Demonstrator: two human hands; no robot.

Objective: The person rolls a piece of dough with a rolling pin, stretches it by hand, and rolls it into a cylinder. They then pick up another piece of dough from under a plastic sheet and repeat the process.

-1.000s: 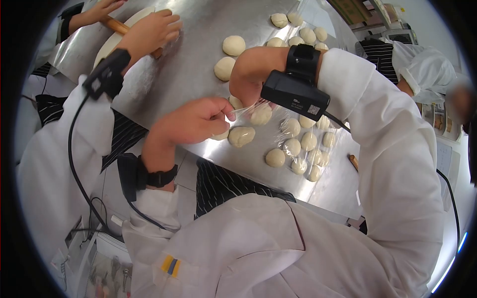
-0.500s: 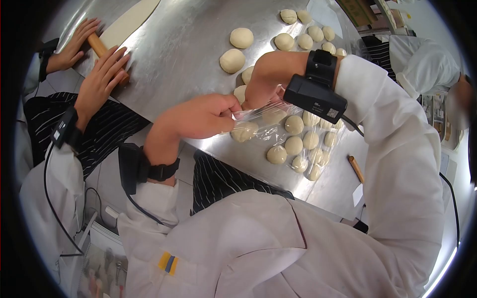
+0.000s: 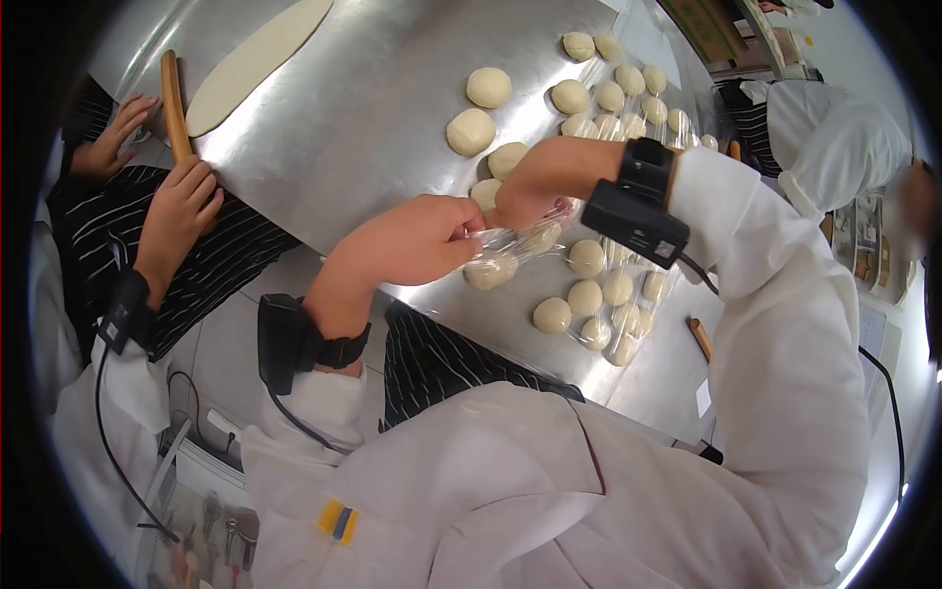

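Clear plastic wrap [image 3: 525, 245] lies over several round dough balls [image 3: 586, 258] on the steel table. My left hand [image 3: 427, 239] pinches the near-left edge of the wrap, beside a covered dough ball [image 3: 491, 269]. Close by, my right hand [image 3: 535, 187] is bent down with its fingers closed on the same film; its fingertips are partly hidden. Uncovered dough balls [image 3: 471, 132] sit just beyond my hands. Under the film, other balls stand in loose rows to the right.
At the left, a co-worker's hand [image 3: 177, 216] rests by a wooden rolling pin [image 3: 174, 108] near a long flat dough sheet [image 3: 255, 67]. A short wooden stick [image 3: 701, 339] lies at the table's right edge. Another person [image 3: 834, 128] stands at the far right.
The wrap now also covers dough balls farther back. My hands have shifted slightly and remain on the film. The co-worker's hands have drawn back along the rolling pin, which has turned.
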